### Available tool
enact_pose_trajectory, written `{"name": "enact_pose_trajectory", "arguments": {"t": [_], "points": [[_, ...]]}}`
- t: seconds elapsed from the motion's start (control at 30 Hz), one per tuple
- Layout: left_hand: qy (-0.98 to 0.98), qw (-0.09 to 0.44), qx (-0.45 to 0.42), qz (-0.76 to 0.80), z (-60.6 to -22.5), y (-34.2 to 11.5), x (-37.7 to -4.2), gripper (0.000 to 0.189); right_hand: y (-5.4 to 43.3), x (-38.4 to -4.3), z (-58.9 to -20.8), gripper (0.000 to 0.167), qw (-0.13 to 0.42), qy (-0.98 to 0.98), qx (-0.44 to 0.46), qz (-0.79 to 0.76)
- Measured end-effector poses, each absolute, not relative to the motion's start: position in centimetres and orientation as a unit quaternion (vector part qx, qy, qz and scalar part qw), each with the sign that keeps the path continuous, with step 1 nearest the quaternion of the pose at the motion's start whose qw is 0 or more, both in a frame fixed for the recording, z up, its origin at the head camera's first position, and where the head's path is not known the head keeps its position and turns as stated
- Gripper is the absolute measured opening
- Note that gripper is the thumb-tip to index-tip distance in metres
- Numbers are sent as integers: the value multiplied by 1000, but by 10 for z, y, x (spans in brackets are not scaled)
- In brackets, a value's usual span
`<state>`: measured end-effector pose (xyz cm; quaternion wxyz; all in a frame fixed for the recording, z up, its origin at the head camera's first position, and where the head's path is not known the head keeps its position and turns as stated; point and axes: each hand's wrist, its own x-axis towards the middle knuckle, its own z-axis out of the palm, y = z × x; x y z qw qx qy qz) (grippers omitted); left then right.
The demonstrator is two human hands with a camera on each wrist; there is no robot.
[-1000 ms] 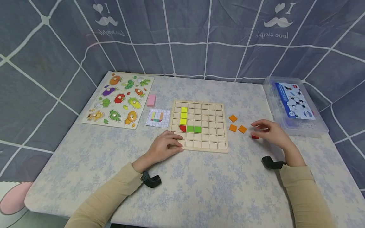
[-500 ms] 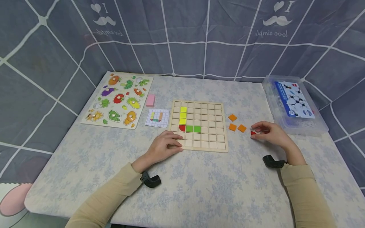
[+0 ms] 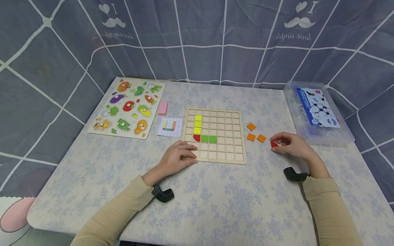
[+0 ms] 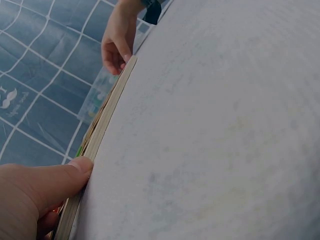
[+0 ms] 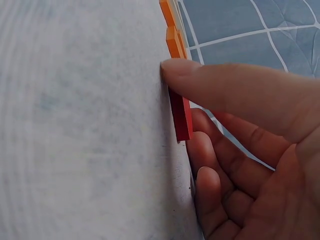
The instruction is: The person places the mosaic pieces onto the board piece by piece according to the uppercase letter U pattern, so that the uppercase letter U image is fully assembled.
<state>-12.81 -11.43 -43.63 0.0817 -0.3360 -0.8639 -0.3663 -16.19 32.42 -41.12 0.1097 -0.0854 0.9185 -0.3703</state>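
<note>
My left hand holds the near-left corner of the wooden grid board; in the left wrist view its thumb presses the board's side edge. Set in the board are yellow tiles, a red quarter-round tile and two green tiles. To the right of the board my right hand pinches another red quarter-round tile, low over the tabletop. The right wrist view shows the thumb on this tile's near end, with fingers behind it. Three orange square tiles lie between that hand and the board.
A pattern card and a pink block lie left of the board. Beyond them is a vegetable puzzle board. A clear plastic box stands at the back right. A tiled-pattern curtain closes off the back.
In my right hand's fingers the red quarter-round tile has turned, so more of its face shows, and the hand has shifted slightly. My left hand stays on the board's corner.
</note>
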Motion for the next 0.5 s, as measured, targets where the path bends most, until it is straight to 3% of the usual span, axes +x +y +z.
{"name": "enact_pose_trajectory", "arguments": {"t": [0.5], "points": [[-866,73,-332,-366,-437,-115,-129,9,324,-162,-410,40,122,916,-82,-373]]}}
